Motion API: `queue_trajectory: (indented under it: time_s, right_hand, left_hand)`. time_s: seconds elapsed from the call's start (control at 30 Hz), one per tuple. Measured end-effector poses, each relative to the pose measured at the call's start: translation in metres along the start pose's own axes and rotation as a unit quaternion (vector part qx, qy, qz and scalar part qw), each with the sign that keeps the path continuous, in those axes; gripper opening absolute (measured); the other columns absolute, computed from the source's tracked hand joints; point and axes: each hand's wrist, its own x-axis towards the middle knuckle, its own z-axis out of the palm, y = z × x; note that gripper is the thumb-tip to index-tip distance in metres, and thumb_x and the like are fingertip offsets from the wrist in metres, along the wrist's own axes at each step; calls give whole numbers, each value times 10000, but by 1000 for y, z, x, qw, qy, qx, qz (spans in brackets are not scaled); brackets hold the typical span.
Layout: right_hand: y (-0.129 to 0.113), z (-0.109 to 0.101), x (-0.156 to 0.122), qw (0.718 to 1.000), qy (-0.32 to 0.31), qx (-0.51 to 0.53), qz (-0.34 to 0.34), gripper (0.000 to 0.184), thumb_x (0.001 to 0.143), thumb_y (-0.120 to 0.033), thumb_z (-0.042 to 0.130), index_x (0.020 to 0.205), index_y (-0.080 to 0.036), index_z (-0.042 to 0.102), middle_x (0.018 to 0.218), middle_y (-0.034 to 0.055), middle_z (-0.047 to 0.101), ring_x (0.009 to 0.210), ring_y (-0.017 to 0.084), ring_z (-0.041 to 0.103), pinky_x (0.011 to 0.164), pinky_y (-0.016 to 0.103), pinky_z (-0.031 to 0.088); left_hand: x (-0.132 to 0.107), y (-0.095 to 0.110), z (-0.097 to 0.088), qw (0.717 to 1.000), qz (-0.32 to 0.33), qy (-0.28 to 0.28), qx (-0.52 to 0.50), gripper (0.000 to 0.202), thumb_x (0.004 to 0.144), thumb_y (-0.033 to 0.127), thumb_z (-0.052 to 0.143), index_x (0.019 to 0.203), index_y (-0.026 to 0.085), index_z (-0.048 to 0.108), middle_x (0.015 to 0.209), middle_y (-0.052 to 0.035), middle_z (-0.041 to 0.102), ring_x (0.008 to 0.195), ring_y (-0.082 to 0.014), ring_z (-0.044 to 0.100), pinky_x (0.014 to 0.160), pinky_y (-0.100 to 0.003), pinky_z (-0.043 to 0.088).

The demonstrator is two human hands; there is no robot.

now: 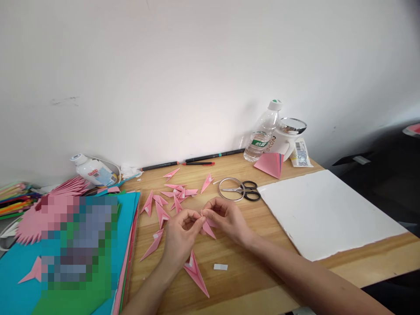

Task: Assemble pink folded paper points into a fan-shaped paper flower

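Both my hands meet over the middle of the wooden table. My left hand and my right hand are closed in a pinch on one small folded pink paper piece, whose point sticks out below my fingers. Several more pointed pink paper pieces lie scattered just beyond my hands. Another pink piece lies near my left wrist, and one more pink piece lies to its left. A small white tape scrap rests below my right hand.
Scissors and a tape ring lie behind my right hand. A white sheet covers the right side. Coloured paper stack at left, with pencils. Water bottle, white mug, pens and glue bottle along the wall.
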Motion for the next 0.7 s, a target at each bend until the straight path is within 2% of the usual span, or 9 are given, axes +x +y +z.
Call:
queue_trajectory:
  time_s: [0.17,0.27,0.37,0.47,0.57,0.63,0.67,0.7]
  right_hand:
    - [2,-2,5,996,-36,84,-2,350,713,-418,658,929,-212,475,688,-29,582,608,114,534,578,234,411]
    - [1,-4,7,995,-72,71,-7,318,729,-473,623,823,-183,532,714,-14,559,648,115,529,624,245,421]
    - [-1,-4,6,994,-88,66,-10,376,745,-544,571,807,-174,551,743,1,541,686,127,528,675,271,439]
    - [0,-6,3,993,-68,60,-74,503,720,-626,537,982,-196,532,934,49,539,879,178,535,792,321,443]
    - [2,-9,3,991,24,1,-130,526,683,-579,617,1057,-229,497,1085,72,506,1048,210,476,899,349,389]
    - [2,-11,4,992,70,-14,-106,422,696,-513,644,977,-223,519,1008,57,538,965,189,513,844,328,417]
    - [1,-10,4,995,59,-2,-78,368,715,-505,628,910,-206,539,925,47,561,877,172,539,784,310,439]
    - [-1,-10,4,998,22,23,-45,346,732,-513,604,840,-187,555,839,38,576,785,155,553,722,293,453]
  left_hand:
    - [3,-2,-1,1000,-3,8,-29,155,635,253,668,721,156,583,624,15,611,525,-120,580,463,-212,470]
    - [4,-2,-4,1000,21,-8,4,142,658,252,644,758,152,630,649,-3,630,558,-129,584,479,-220,484]
    - [2,1,-7,993,95,14,75,49,683,211,618,680,162,629,646,-6,635,571,-128,589,521,-222,494]
    - [-1,5,-11,958,227,73,159,57,712,166,590,668,186,622,679,-11,641,620,-137,608,568,-236,508]
    - [-3,4,-15,897,357,136,224,105,751,147,561,720,209,639,771,-36,662,740,-167,638,660,-275,529]
    - [-4,0,-17,866,408,150,245,125,767,125,550,766,211,642,823,-48,665,800,-181,645,710,-296,536]
    - [-4,-3,-18,856,427,148,252,132,771,112,548,787,208,638,838,-52,662,824,-187,643,728,-305,537]
    - [-3,-6,-18,849,441,142,255,139,774,99,546,806,202,633,854,-57,659,850,-193,639,745,-315,537]
